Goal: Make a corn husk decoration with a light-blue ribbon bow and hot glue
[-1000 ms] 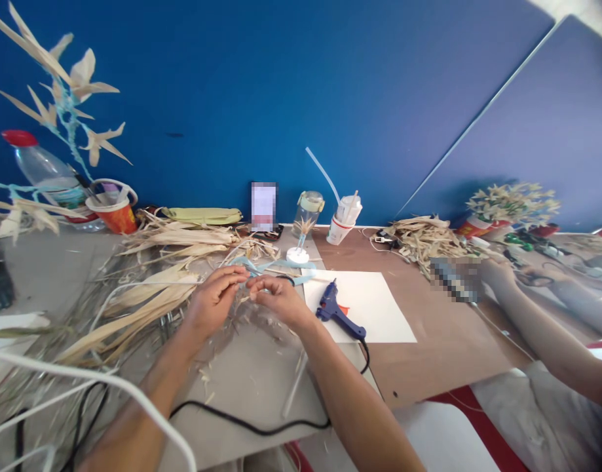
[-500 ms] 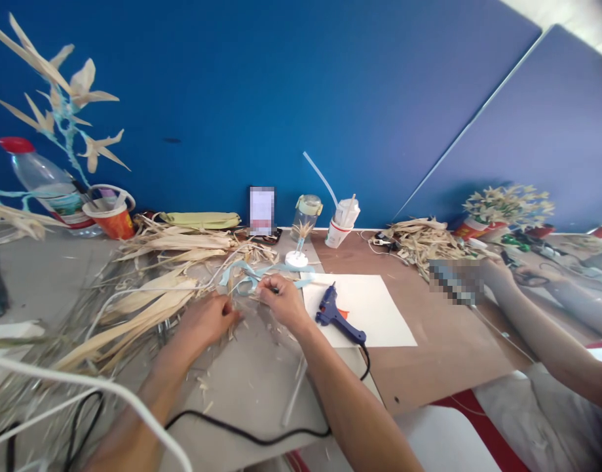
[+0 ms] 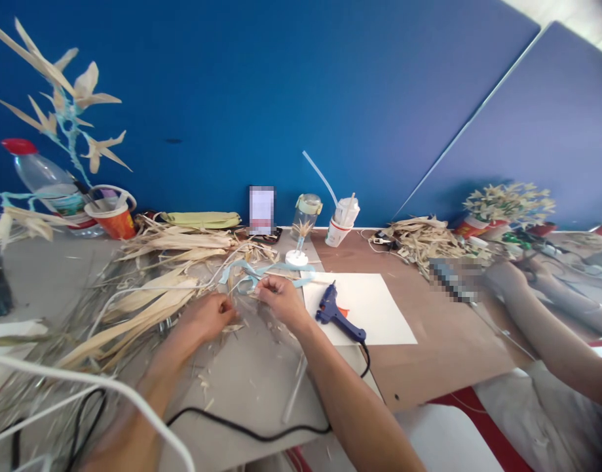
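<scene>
My left hand [image 3: 208, 316] rests on the grey table [image 3: 251, 373] with its fingers curled on a small piece of dried husk. My right hand [image 3: 280, 299] lies just to its right, fingers pinched near a light blue ribbon [image 3: 261, 272] that loops across the table. What the right fingers pinch is too small to make out. A pile of long dried corn husks [image 3: 148, 295] spreads to the left of both hands. A blue glue gun [image 3: 336, 316] lies on a white sheet of paper [image 3: 374, 308] just right of my right hand.
A black cable [image 3: 251, 429] runs from the glue gun along the near edge. A jar [image 3: 305, 213], a paper cup with sticks [image 3: 342, 221], a bottle [image 3: 45, 177] and an orange cup [image 3: 112, 215] stand by the blue wall. Another person's arm [image 3: 546, 334] reaches over a brown board [image 3: 443, 347].
My left hand dropped from beside the right hand down onto the table among the husk scraps. My right hand shifted slightly toward the ribbon and stayed pinched.
</scene>
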{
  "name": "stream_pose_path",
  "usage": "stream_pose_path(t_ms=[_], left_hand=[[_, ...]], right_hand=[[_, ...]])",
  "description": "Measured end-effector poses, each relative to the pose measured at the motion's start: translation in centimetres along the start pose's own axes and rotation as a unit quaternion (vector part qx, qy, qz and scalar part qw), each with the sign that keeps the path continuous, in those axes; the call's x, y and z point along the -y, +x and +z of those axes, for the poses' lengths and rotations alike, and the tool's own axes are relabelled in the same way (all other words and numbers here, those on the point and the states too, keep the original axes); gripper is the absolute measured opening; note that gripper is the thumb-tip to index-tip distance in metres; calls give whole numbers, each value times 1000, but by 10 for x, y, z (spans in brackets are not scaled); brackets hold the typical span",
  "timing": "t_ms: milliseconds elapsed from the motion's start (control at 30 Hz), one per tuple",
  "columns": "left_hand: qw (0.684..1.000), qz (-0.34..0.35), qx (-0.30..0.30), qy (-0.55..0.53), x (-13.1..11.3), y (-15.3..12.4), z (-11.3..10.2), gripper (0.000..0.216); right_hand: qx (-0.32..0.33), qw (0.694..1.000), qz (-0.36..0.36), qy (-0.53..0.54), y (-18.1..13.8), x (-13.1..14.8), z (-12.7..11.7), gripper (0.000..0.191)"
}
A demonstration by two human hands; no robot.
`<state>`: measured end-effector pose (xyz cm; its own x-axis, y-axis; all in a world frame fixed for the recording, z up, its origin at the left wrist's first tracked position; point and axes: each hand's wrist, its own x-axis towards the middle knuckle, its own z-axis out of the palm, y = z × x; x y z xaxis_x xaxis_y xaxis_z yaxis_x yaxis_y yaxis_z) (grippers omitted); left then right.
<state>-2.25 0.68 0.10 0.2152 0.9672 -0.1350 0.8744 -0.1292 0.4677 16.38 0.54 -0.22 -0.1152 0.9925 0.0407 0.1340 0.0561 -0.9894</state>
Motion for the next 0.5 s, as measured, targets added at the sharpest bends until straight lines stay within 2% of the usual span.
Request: stream_pose_path(t_ms=[167, 400, 500], left_hand=[[997, 63, 53, -3, 9, -1, 8, 11], [988, 134, 77, 1, 7, -6, 14, 12], [986, 134, 70, -71, 4, -4, 13, 6]], right_hand=[[-10, 1000, 0, -2, 0, 0, 0, 9], [-8, 1000, -6, -8, -1, 1, -1, 9], [-1, 1000, 1, 9, 0, 0, 0, 10]])
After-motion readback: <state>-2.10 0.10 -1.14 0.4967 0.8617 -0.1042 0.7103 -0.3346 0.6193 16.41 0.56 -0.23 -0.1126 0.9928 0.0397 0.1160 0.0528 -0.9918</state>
